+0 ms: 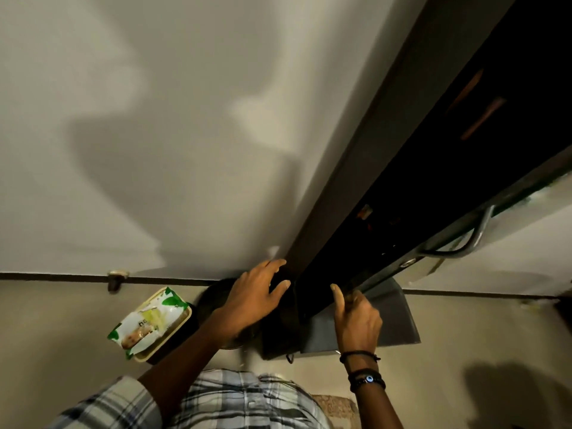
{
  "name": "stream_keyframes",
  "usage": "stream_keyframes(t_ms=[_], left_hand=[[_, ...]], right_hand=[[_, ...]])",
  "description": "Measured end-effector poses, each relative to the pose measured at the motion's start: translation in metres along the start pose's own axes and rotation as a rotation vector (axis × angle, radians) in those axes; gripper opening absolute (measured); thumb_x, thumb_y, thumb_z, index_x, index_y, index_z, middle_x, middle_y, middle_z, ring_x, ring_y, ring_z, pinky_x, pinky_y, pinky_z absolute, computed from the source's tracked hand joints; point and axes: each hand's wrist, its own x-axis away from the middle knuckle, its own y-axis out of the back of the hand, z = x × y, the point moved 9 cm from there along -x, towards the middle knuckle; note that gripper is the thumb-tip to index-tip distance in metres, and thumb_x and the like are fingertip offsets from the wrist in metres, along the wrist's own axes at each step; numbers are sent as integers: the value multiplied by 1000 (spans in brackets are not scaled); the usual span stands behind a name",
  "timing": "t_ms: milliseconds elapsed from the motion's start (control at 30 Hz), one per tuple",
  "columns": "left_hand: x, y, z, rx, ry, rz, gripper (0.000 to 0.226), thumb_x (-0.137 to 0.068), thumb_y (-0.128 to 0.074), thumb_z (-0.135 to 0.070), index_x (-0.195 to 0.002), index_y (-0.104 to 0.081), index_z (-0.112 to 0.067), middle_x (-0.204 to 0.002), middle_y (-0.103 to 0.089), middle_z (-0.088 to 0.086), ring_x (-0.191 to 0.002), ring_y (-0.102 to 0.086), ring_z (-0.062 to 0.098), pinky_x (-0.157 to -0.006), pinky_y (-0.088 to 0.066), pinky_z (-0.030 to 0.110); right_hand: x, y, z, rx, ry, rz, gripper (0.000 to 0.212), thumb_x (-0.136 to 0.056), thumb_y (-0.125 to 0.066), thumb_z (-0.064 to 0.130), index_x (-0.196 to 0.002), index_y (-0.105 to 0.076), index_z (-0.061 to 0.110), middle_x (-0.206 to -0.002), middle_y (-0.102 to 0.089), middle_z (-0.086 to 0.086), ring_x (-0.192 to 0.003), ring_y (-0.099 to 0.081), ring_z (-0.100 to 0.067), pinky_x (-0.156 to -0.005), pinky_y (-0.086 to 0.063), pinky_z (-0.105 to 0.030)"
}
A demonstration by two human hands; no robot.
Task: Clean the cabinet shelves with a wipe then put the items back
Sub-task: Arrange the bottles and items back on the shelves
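Far left, the wipes pack sat on the floor, apparently untouched, well apart from the cabinet. Left hand was spread open against the cabinet's dark edge, holding nothing. Right hand was at the door's lower corner; couldn't tell whether it was pinching anything. Shelves were too dark to read, so my guess is wiping hadn't started.
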Motion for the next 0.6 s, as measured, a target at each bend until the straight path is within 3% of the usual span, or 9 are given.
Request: stream_keyframes(t_ms=[133,467,600], left_hand=[[-4,-4,12,-34,28,15,51,-92,-51,-43,-138,-39,-27,-133,-50,-2,-112,-56,23,-94,-46,40],[-1,-13,40,-113,135,55,55,-91,-50,-42,-141,-34,-25,-136,-45,1,-120,-50,26,-96,-46,42],[6,-10,44,-171,154,29,55,-92,-50,-39,-139,-36,-15,-136,-46,7,-123,-48,26,-99,-43,38]], right_hand=[[-15,-7,12,-19,11,14,49,-85,-63,42,-52,-44,11,-45,-40,-2,-41,-40,-20,-42,-21,-21],[-39,-30,18,-129,-7,79,44,-86,-61,47,-61,-57,10,-53,-58,-7,-50,-55,-22,-49,-45,-31],[-37,-31,18,-119,26,91,42,-89,-56,47,-66,-59,11,-57,-59,-5,-52,-55,-22,-49,-42,-28]])
